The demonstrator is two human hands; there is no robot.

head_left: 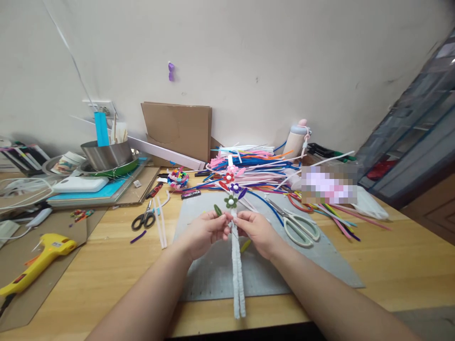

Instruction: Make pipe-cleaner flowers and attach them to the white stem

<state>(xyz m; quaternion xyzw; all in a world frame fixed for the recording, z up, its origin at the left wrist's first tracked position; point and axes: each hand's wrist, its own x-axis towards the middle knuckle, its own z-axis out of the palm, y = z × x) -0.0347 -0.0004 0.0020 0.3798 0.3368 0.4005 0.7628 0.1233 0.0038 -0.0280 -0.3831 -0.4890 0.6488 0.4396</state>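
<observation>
Both hands pinch a white fuzzy pipe-cleaner stem (pixel 235 270) just below a column of small pipe-cleaner flowers. The nearest flower (pixel 231 201) is dark green with a white centre; purple, red and pink ones stand above it, with leaf-like loops at their sides. My left hand (pixel 209 232) is closed at the stem, close to a green leaf (pixel 217 210). From the other side, my right hand (pixel 256 230) grips the same stem with thumb and fingers. Two white lengths hang down toward me. Under the hands lies a grey cutting mat (pixel 202 279), with a yellow-green piece (pixel 245 245) on it.
Light-handled scissors (pixel 302 230) lie at the mat's right, black-handled scissors (pixel 143 220) at its left. A yellow glue gun (pixel 42 258) rests far left. Behind are piled pipe cleaners (pixel 249 170), cardboard (pixel 177 130), a steel bowl (pixel 108 155) and a bottle (pixel 295 142).
</observation>
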